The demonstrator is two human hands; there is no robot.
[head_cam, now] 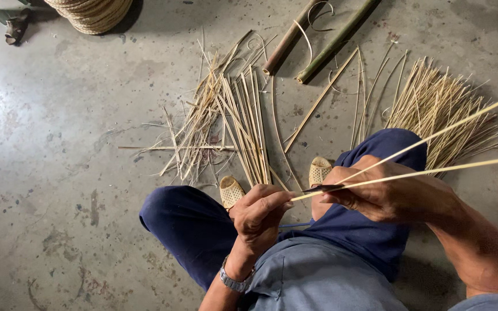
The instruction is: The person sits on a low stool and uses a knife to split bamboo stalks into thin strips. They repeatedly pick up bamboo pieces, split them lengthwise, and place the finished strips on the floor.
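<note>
My left hand (260, 216) pinches the near end of a thin pale bamboo strip (410, 175) at its split. The strip forks into two slivers that run up and right past the frame edge. My right hand (384, 193) grips a dark knife blade (321, 188) whose tip sits in the fork of the strip. Both hands hover above my knees in dark blue trousers (191, 224). A metal watch (233, 282) is on my left wrist.
Loose bamboo slivers (231, 124) lie piled on the concrete floor ahead, with another fan of them (439, 109) at right. Two bamboo poles (332, 40) lie at top. A woven basket (90, 12) sits top left. My sandalled feet (231, 191) rest below the pile.
</note>
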